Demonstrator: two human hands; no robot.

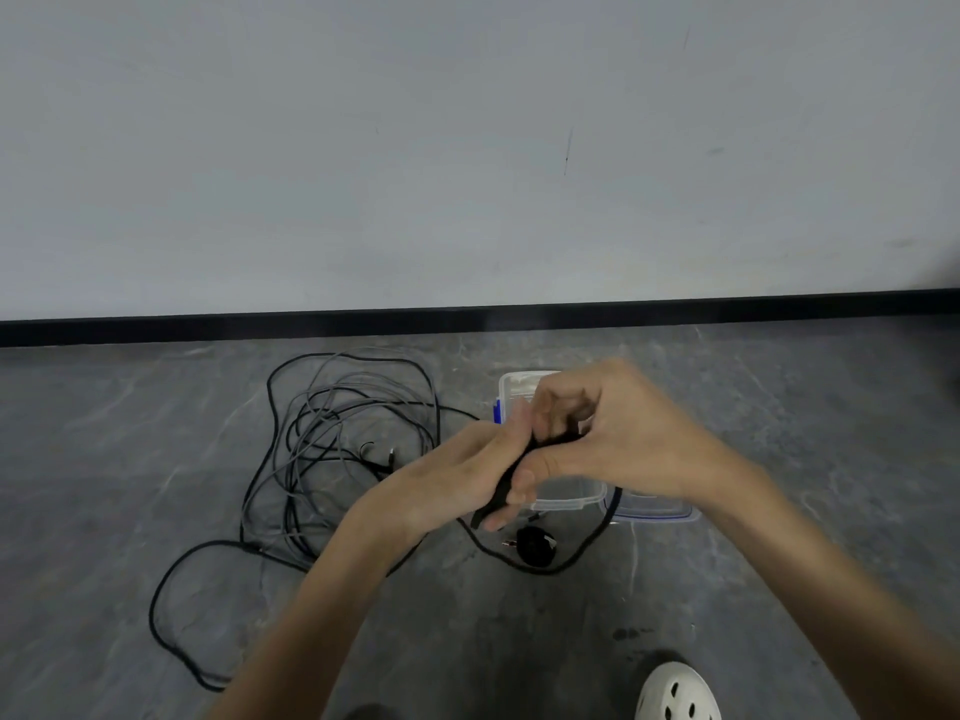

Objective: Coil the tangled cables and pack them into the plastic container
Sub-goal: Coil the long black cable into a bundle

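Observation:
A tangle of black and grey cables (337,439) lies on the grey floor, left of centre. My left hand (462,480) grips folded black cable (501,491) in its palm. My right hand (613,433) pinches the same black cable just above, its fingers curled over it. From the hands a black loop (566,561) hangs down to the floor past a black round plug (535,545). Behind the hands stands the clear plastic container (519,387) with a blue clip, mostly hidden by them.
The container's clear lid (660,509) with a blue rim lies on the floor to its right. A white perforated shoe (675,693) shows at the bottom right. A black skirting board (467,319) runs along the wall behind.

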